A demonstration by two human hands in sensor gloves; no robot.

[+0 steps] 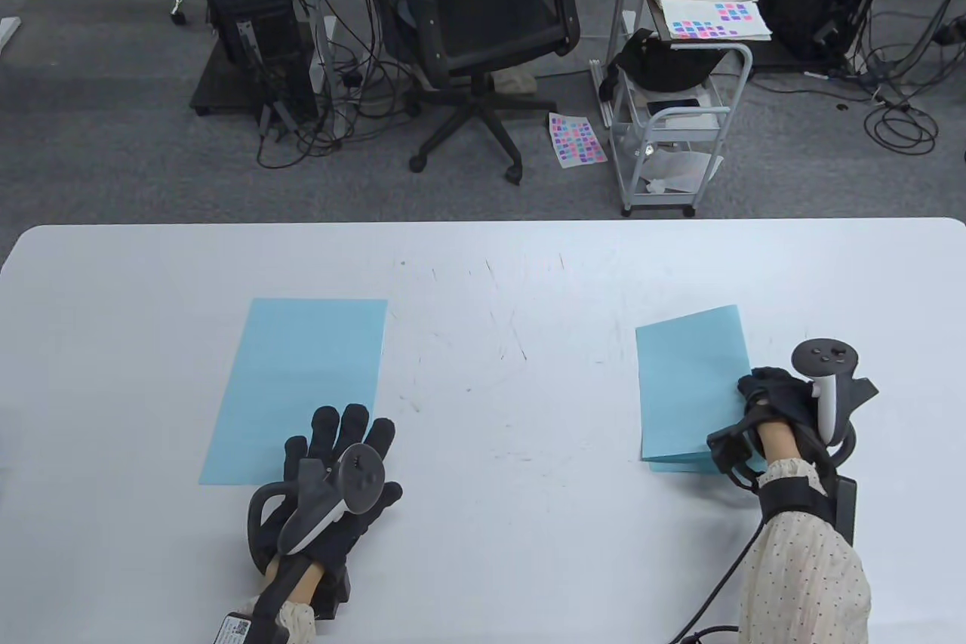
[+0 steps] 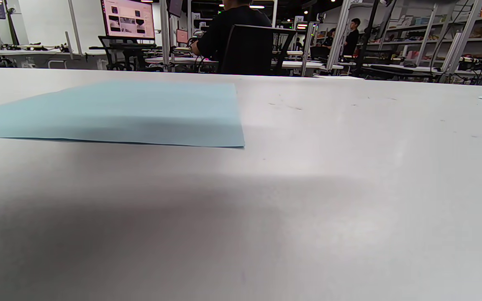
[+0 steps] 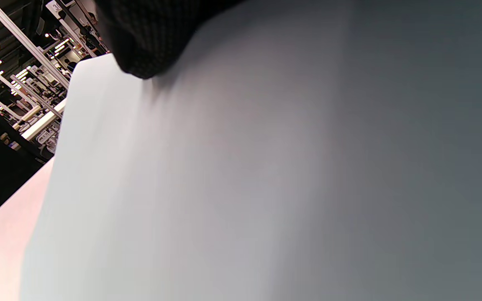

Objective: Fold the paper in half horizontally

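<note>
On white table [image 1: 483, 259]: two blue sheets | left fingers [image 1: 343, 429] flat | right fingers [image 1: 758, 383] unclear | office chair [image 1: 483, 25] behind

Matt pale-blue paper [image 1: 694, 387] under the knit-cloth right hand [image 1: 777, 402], another smooth sheet [image 1: 302, 380] beneath the left hand [image 1: 339, 463], on a scuffed satin-white table [image 1: 513, 538].

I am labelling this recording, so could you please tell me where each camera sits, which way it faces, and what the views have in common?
Table view: above, looking down at the white table and the office floor beyond; both gloved hands show, left hand on the flat blue paper, right hand on the folded blue paper.
Left wrist view: low over the table, facing across it to the office; no hand shows.
Right wrist view: close against the folded paper; one gloved fingertip shows.
Shared: the flat paper appears in the table and left wrist views.
</note>
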